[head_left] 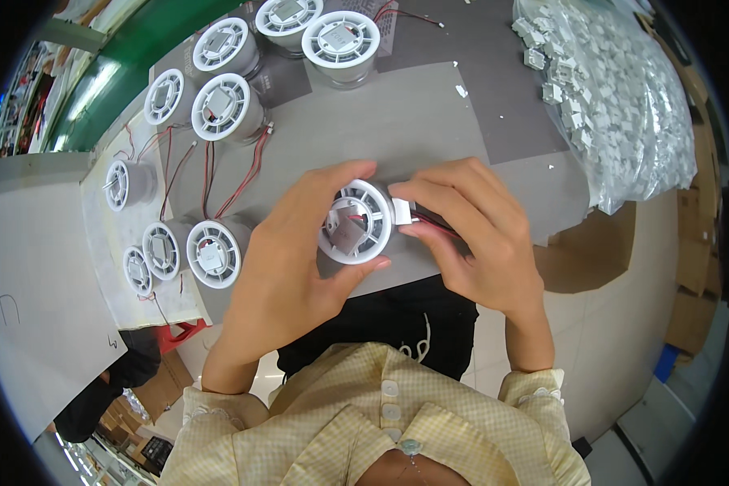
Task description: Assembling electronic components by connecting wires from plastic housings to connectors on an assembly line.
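White housing (356, 222): left hand (293, 236) holds it, fingers spread around its rim; right hand (484, 231) pinches white block (402, 212) at its right; steady, square hold advisable.

Wired units (220, 107), bagged parts (624, 105) and cartons (692, 259) mark a workshop.

The underside of the white round spoked plastic housing (369, 235) is hidden, as are most fingers of the left hand (290, 247). The red and black wires (433, 225) are lost behind the right hand (488, 235); their joint with the small white rectangular block (402, 212) cannot be clearly made out. The clear plastic bag of white connectors (636, 121) is cut off above.
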{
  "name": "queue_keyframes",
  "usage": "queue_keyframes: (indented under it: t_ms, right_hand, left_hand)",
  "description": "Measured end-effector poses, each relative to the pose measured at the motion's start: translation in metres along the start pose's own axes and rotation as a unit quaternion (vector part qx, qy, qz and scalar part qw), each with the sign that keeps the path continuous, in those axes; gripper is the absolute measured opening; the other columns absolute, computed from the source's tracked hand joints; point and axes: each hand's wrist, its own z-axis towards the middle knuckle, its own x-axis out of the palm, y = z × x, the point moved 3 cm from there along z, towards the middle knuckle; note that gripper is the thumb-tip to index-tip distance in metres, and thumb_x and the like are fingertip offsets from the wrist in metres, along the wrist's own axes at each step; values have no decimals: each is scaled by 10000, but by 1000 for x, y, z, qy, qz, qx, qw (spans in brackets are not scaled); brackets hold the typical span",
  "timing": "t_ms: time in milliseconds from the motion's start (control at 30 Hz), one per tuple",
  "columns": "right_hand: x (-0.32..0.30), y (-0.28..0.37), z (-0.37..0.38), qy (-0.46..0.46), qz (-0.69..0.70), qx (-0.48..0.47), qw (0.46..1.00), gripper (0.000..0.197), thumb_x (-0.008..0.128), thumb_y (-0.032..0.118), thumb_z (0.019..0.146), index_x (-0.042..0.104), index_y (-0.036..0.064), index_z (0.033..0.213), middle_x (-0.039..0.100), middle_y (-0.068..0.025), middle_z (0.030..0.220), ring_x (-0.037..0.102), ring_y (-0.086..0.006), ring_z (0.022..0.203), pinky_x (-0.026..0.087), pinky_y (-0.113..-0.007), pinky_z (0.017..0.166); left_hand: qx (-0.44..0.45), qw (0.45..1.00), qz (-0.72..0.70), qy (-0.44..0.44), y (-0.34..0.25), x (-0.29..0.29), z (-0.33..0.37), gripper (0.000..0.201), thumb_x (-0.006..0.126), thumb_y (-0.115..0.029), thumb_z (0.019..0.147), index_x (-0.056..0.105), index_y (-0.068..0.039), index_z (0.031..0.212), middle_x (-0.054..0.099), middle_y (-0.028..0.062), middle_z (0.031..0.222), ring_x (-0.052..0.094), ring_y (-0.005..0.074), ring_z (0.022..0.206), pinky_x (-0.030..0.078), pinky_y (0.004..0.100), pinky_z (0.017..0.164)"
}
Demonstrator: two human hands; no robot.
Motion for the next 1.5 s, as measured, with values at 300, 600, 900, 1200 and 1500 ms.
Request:
queue_keyframes:
  t_ms: [300, 600, 900, 1200, 1500]
  right_hand:
    - [5, -12, -8, 15, 96, 1, 995, 356, 769, -38, 717, 714, -4, 1067, 650, -114, 934, 630, -220, 781, 519, -305, 670]
    - [10, -6, -13, -34, 74, 28, 996, 366, 766, -63, 715, 705, -7, 1071, 652, -127, 926, 632, -233, 780, 523, -309, 677]
    - [-17, 27, 10, 40, -12, -28, 999, 381, 729, 95, 813, 677, 0, 1178, 653, -235, 1193, 606, -371, 1176, 467, -405, 992]
    - [-71, 26, 7, -50, -126, -15, 991, 432, 691, 188, 848, 652, -16, 1227, 634, -179, 1291, 558, -367, 1259, 371, -460, 1094]
    - [-67, -26, -19, -41, -152, 86, 984, 301, 642, -10, 845, 676, -27, 1144, 677, -165, 1098, 606, -338, 1072, 445, -410, 975]
  left_hand:
    - [13, 997, -63, 36, 10, -1, 3, 694, 853, -14, 679, 560, -37, 1307, 609, 86, 1274, 604, 196, 1138, 542, 329, 920]
    - [41, 997, -67, -14, 11, 4, 1, 669, 843, -20, 665, 564, -56, 1271, 622, 121, 1203, 625, 282, 1071, 509, 355, 907]
    - [52, 993, 3, -103, -23, -5, -21, 633, 831, -84, 710, 566, -70, 1285, 635, 151, 1183, 629, 295, 1107, 502, 365, 923]
    - [44, 910, 280, -304, -78, -179, -31, 609, 721, -414, 854, 564, 1, 1270, 669, 184, 1131, 641, 363, 1012, 504, 466, 915]
    - [-213, 877, 345, -257, 183, -417, 74, 756, 887, -363, 673, 588, -31, 1283, 677, 115, 1141, 653, 221, 1014, 510, 334, 885]
